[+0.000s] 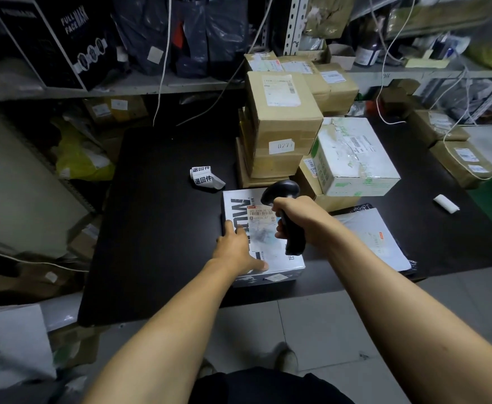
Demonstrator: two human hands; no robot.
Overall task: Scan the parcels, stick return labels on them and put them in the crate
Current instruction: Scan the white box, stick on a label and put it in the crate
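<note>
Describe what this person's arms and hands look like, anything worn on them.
Both forearms are bare up to the frame's edge: no sleeves, gloves, watch or wristband visible. The left hand and right hand show no rings that can be made out. Dark clothing shows at the bottom edge, between the arms.

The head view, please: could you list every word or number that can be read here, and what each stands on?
"FULL FACE MASK": black carton on the shelf, upper left.
"退回件", printed twice: white label roll on the black table.
"0274", as far as it reads: white sticker on the brown box stack.
Large black letters on the white parcel: partly hidden by the left hand.
Shipping labels: too small to read.
</note>
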